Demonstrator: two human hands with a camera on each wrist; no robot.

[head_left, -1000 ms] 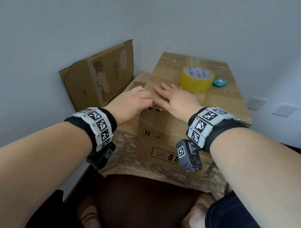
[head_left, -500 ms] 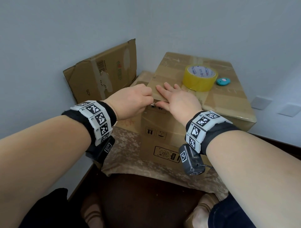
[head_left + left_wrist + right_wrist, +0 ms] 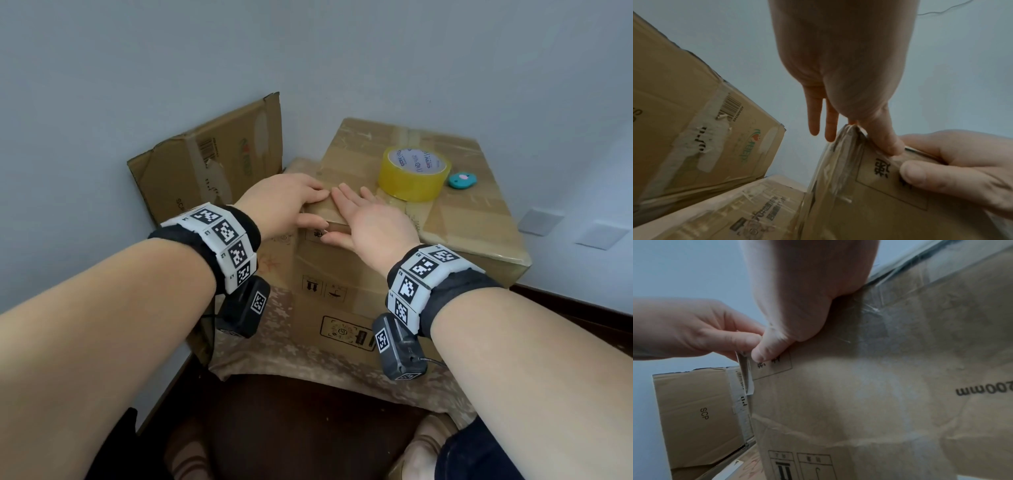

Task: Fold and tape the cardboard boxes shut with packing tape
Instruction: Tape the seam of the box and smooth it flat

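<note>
Against grey walls, both hands (image 3: 373, 222) press box (image 3: 346, 274) corner

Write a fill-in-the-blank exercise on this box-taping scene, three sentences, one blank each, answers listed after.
1. The roll of packing tape on top of the cardboard box is ____ in colour.
2. The small teal object lies to the ____ of the roll, seen from the head view.
3. The left hand and the right hand both rest at the box's near ____ corner.

Answers: yellow; right; left
</note>
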